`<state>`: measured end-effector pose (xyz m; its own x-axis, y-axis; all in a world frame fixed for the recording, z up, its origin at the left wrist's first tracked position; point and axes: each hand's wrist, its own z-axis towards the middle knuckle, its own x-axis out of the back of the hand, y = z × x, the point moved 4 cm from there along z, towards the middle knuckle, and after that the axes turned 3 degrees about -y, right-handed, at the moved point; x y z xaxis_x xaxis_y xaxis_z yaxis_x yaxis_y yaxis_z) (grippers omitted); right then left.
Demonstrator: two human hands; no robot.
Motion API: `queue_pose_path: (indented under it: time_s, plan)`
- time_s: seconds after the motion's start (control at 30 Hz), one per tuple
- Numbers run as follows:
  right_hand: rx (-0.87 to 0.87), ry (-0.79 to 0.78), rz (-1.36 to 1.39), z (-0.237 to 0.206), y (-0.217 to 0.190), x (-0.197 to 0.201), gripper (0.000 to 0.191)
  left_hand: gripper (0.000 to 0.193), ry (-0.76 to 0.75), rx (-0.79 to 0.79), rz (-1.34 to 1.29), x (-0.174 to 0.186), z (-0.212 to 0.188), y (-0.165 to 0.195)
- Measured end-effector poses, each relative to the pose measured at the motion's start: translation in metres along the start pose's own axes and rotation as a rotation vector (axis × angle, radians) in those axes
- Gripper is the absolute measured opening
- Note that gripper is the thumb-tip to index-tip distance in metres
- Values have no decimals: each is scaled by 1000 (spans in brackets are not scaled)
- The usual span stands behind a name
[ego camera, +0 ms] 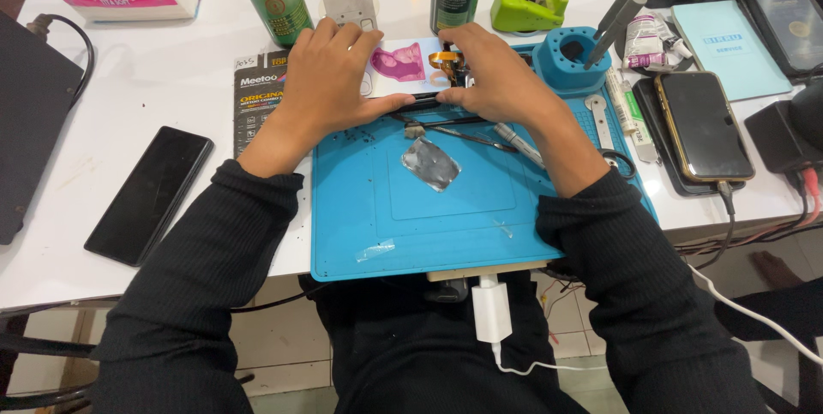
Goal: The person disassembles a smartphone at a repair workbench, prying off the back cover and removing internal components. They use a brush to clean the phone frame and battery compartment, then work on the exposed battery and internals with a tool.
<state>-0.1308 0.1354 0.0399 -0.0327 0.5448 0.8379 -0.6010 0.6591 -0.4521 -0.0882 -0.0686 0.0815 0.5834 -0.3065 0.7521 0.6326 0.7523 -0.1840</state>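
White table (171, 80) is carrying a blue work mat (429, 208), and a person in black sleeves is leaning over it. Both hands are gripping an opened phone (420, 67) at the far edge of the mat: the left hand (330, 80) is pressing its left end, the right hand (497, 80) is pinching its right end. Tweezers (463, 131) are lying just beside them. I judge the person is pressing or prying the phone's edge; the next move is needing steady, even pressure.
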Motion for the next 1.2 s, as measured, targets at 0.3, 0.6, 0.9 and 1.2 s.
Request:
queue_pose_path:
  time_s: [0.3,0.6,0.9,1.2]
  plan:
    - [-9,-31,38,6,4,0,72,76,-69,55,-53,-5,1,-6]
    - [39,-16,50,7,8,-3,73,80,-77,73,-84,-9,-1,-9]
    - [-29,-12,67,8,5,-3,79,78,-93,64,-77,-14,-1,-3]
    - [10,10,35,7,3,-1,82,81,-112,66,-87,-18,-4,-2]
